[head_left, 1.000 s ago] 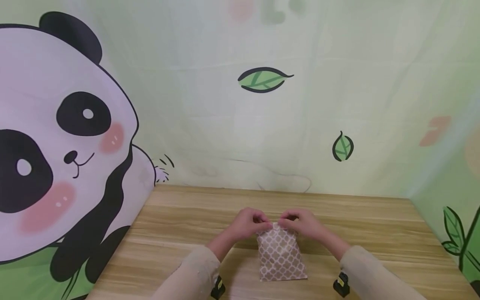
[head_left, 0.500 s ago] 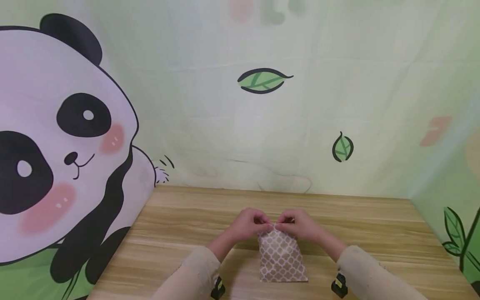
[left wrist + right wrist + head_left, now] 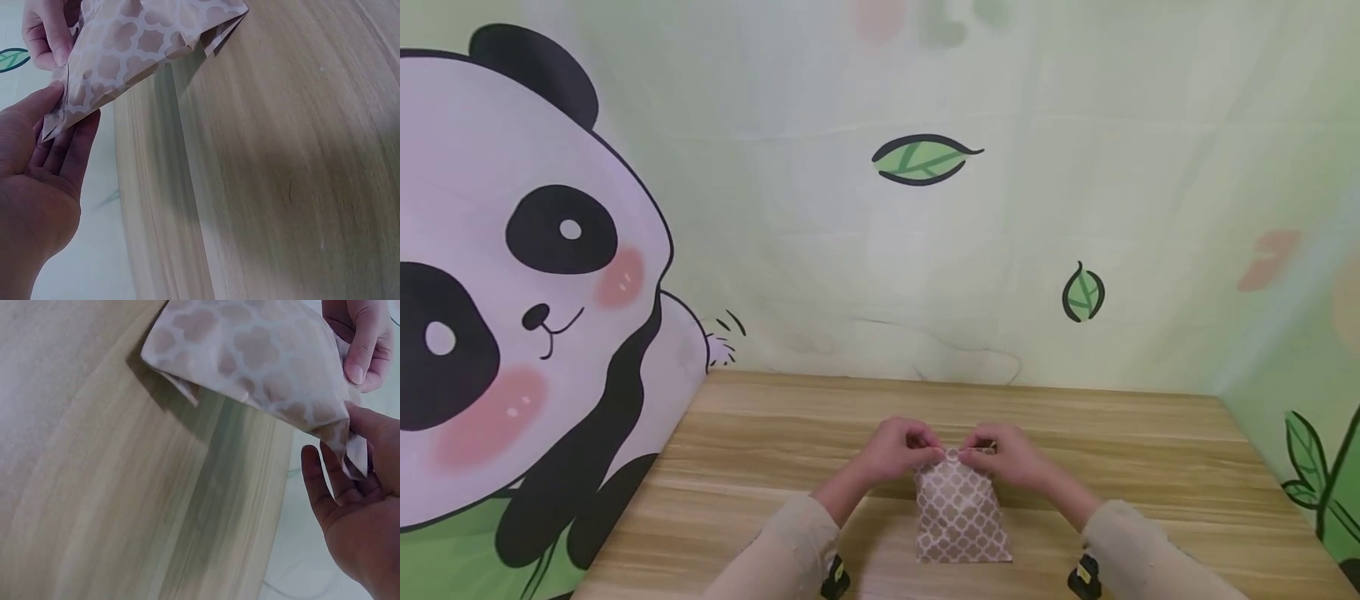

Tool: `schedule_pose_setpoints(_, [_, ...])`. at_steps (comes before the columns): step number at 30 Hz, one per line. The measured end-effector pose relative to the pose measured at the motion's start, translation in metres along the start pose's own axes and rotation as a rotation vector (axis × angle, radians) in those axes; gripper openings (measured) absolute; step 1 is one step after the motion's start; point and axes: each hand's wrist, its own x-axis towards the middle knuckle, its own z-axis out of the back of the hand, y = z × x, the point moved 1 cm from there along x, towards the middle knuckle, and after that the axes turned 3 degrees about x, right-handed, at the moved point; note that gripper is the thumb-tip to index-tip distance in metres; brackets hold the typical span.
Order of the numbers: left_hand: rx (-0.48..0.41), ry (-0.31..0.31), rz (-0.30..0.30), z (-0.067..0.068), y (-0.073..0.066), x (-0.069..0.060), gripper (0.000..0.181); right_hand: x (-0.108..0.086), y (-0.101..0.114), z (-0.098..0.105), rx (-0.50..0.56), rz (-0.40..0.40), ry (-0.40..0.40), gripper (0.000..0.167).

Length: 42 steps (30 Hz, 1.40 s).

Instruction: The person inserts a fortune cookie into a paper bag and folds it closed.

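A brown paper bag (image 3: 962, 508) with a white lattice pattern stands on the wooden table, its top edge folded or pinched together. My left hand (image 3: 895, 450) pinches the left part of that top edge between thumb and fingers. On the other side my right hand (image 3: 1007, 454) pinches the right part, thumb towards me. In the left wrist view the bag's corner (image 3: 56, 122) pokes out past the left thumb. The right wrist view has the other corner (image 3: 353, 456) between the right thumb and fingers. What the bag contains is hidden.
The wooden table (image 3: 760, 417) ends at a pale green cloth backdrop (image 3: 820, 250) printed with leaves. A large printed panda (image 3: 550, 250) covers the left side. Small black devices sit at both wrists, such as the right wrist device (image 3: 1084, 575).
My right hand shifted slightly left towards the left hand, then back right along the bag's top edge. The left hand keeps its pinch, and the bag stays nearly in place.
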Motion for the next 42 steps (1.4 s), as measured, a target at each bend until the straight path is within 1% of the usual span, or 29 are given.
schedule_pose_setpoints(7, [-0.001, 0.004, -0.009, 0.003, 0.001, -0.003, 0.007, -0.008, 0.0, 0.004, 0.046, -0.045, -0.019, 0.013])
schedule_pose_setpoints(15, [0.011, -0.004, -0.007, 0.007, 0.004, -0.007, 0.007, -0.013, -0.006, 0.006, 0.075, -0.052, -0.038, 0.015])
schedule_pose_setpoints(20, [0.026, 0.021, 0.011, 0.011, 0.012, -0.011, 0.006, -0.017, -0.01, 0.007, 0.058, -0.073, -0.043, 0.016])
schedule_pose_setpoints(25, [0.063, 0.038, 0.017, 0.014, 0.02, -0.017, 0.005, -0.019, -0.013, 0.005, 0.059, -0.044, -0.029, 0.013])
schedule_pose_setpoints(29, [0.072, 0.043, -0.006, 0.014, 0.024, -0.019, 0.004, -0.02, -0.015, 0.004, 0.041, -0.042, 0.004, 0.009])
schedule_pose_setpoints(31, [0.118, 0.043, -0.042, 0.013, 0.025, -0.019, 0.003, -0.02, -0.017, 0.003, 0.013, -0.032, 0.021, 0.009])
schedule_pose_setpoints(36, [0.303, 0.04, -0.152, 0.009, 0.027, -0.019, 0.005, -0.019, -0.023, -0.002, -0.084, 0.02, 0.026, 0.007])
schedule_pose_setpoints(39, [0.355, 0.037, -0.177, 0.007, 0.029, -0.019, 0.007, -0.018, -0.027, -0.004, -0.118, 0.043, 0.013, 0.005])
schedule_pose_setpoints(42, [0.37, 0.038, -0.184, 0.006, 0.031, -0.018, 0.007, -0.018, -0.03, -0.005, -0.151, 0.059, 0.007, 0.004])
